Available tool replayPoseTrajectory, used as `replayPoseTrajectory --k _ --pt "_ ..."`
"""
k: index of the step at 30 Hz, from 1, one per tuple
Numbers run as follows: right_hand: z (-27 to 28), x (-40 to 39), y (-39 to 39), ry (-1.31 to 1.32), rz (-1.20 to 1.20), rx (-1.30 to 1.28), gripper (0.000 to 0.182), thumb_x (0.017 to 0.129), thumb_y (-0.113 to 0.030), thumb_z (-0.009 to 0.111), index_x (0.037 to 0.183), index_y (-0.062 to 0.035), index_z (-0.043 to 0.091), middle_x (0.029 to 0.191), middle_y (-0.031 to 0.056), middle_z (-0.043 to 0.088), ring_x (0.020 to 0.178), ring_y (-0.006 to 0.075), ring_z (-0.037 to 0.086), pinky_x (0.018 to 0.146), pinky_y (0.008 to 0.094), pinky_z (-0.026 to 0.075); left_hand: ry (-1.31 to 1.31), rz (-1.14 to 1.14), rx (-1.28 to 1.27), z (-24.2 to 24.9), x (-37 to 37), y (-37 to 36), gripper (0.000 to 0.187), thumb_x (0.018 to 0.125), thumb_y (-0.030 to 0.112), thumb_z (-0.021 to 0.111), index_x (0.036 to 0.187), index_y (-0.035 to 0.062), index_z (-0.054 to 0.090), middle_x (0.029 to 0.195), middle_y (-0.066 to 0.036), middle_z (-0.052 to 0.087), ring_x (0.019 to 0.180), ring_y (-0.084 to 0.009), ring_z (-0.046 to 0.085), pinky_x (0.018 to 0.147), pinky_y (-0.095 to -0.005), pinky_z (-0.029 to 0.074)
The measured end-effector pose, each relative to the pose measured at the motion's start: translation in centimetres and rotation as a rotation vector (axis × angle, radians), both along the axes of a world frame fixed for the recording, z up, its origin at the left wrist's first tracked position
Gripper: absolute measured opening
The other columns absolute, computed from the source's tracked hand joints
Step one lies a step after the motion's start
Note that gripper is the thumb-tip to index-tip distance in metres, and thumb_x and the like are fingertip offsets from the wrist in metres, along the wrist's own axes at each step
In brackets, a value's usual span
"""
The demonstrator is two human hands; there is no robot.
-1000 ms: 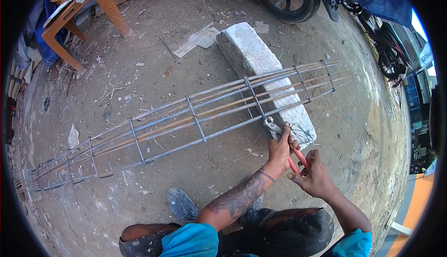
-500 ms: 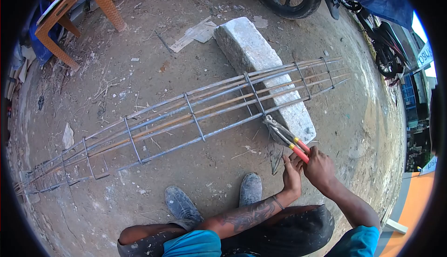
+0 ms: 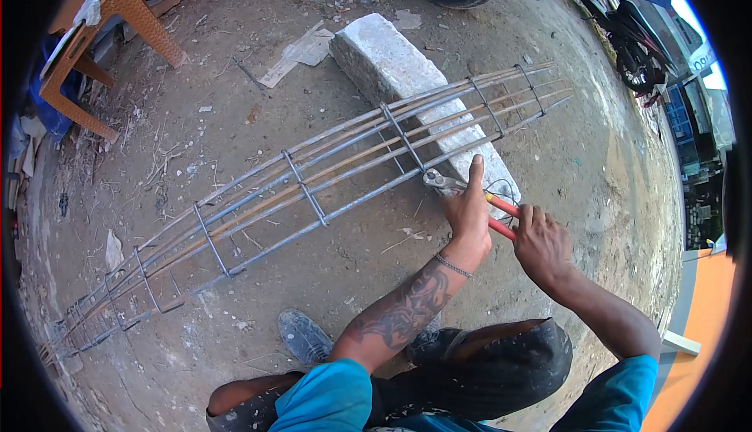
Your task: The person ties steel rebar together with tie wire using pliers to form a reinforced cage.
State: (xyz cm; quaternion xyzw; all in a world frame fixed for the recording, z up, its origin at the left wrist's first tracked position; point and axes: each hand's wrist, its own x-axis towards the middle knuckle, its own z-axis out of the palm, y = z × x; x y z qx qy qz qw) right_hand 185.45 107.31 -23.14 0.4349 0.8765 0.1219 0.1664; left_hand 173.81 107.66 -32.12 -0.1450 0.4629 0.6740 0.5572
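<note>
Left hand [image 3: 468, 211] back up on the pincers [image 3: 450, 187], finger along the head; right hand [image 3: 540, 242] wrapped around the red handles. Jaws at the cage [image 3: 329, 173] stirrup joint on the block [image 3: 407, 87]. Risks: slip pinches finger, over-twist snaps wire.

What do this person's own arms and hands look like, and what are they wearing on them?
Both arms are bare below short bright blue sleeves. The left arm carries a large dark tattoo along the forearm and a thin beaded bracelet at the wrist. The left hand and right hand wear no gloves, and I can make out no rings. The right arm shows no markings.
</note>
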Motion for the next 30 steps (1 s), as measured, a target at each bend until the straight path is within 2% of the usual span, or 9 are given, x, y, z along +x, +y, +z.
replayPoseTrajectory --k 4,8,14,15,20,22,23,28,30 --pt "1.1 -0.5 -2.0 0.036 -0.013 -0.072 0.036 0.085 -0.025 0.061 0.104 0.0036 0.050 0.086 0.0170 0.061 0.080 0.0316 0.066 0.067 0.0397 0.053 -0.323 0.172 0.031 0.5 0.2 0.4 0.038 0.091 0.038 0.063 0.086 0.0031 0.049 0.073 -0.003 0.052 0.061 -0.0169 0.060 0.052 -0.0304 0.051" --pt "4.4 -1.8 0.6 0.134 -0.482 -0.991 0.054 0.085 -0.044 0.068 0.102 0.0032 0.050 0.089 0.0180 0.065 0.078 0.0250 0.065 0.067 0.0367 0.051 -0.389 0.161 0.230 -0.4 -0.2 -0.9 0.032 0.092 0.035 0.062 0.094 0.0064 0.048 0.083 -0.003 0.053 0.071 -0.0186 0.063 0.055 -0.0318 0.053" --pt "2.3 -1.3 0.4 -0.082 -0.215 -0.392 0.027 0.089 -0.020 0.056 0.105 0.0002 0.052 0.085 0.0151 0.062 0.075 0.0259 0.065 0.068 0.0370 0.053 -0.533 0.109 0.488 -2.8 -0.6 -1.7 0.036 0.094 0.047 0.052 0.099 0.0109 0.050 0.096 -0.005 0.059 0.098 -0.0209 0.060 0.090 -0.0410 0.047" --pt "1.5 -0.4 0.5 -0.019 0.018 -0.028 0.024 0.085 -0.012 0.052 0.105 0.0020 0.050 0.085 0.0152 0.060 0.078 0.0285 0.065 0.068 0.0387 0.053 -0.589 0.066 0.514 -1.6 -1.8 -2.7 0.037 0.094 0.048 0.052 0.096 0.0112 0.050 0.093 -0.004 0.059 0.094 -0.0207 0.060 0.088 -0.0410 0.048" --pt "3.5 -0.9 -1.3 -0.022 0.075 -0.033 0.025 0.090 -0.018 0.054 0.103 0.0029 0.050 0.091 0.0187 0.061 0.084 0.0298 0.066 0.070 0.0383 0.053 -0.605 0.078 0.281 -0.4 -1.3 -0.7 0.040 0.092 0.053 0.055 0.086 0.0129 0.050 0.078 0.000 0.057 0.078 -0.0181 0.061 0.078 -0.0393 0.054" --pt "6.8 -2.4 0.4 0.146 -0.396 -0.810 0.037 0.090 -0.029 0.062 0.103 0.0027 0.049 0.092 0.0168 0.063 0.081 0.0251 0.066 0.068 0.0341 0.054 -0.608 0.091 0.435 -1.9 -1.1 -1.1 0.040 0.089 0.052 0.059 0.081 0.0141 0.049 0.071 0.002 0.053 0.068 -0.0150 0.059 0.070 -0.0364 0.056" --pt "4.6 0.2 1.3 0.684 -0.740 -1.101 0.049 0.085 -0.038 0.071 0.102 0.0016 0.049 0.092 0.0150 0.064 0.078 0.0212 0.066 0.067 0.0324 0.054 -0.636 0.088 0.523 -2.4 -1.2 -1.6 0.038 0.088 0.050 0.061 0.082 0.0142 0.049 0.071 0.003 0.052 0.069 -0.0130 0.059 0.070 -0.0339 0.056" --pt "0.3 1.2 -0.3 0.513 -0.811 -1.436 0.042 0.083 -0.027 0.071 0.106 -0.0001 0.049 0.088 0.0119 0.063 0.071 0.0243 0.065 0.063 0.0380 0.052 -0.670 0.051 0.711 -3.5 -1.3 -2.2 0.038 0.089 0.050 0.061 0.087 0.0128 0.053 0.074 0.002 0.056 0.074 -0.0140 0.061 0.073 -0.0337 0.055" --pt "0.0 1.1 -1.6 0.037 -0.064 -0.096 0.039 0.081 -0.019 0.068 0.108 0.0005 0.048 0.086 0.0114 0.061 0.069 0.0265 0.063 0.063 0.0397 0.050 -0.606 0.053 0.451 -2.1 -1.1 -2.3 0.039 0.088 0.049 0.062 0.095 0.0107 0.057 0.079 0.000 0.062 0.078 -0.0162 0.065 0.075 -0.0345 0.056"
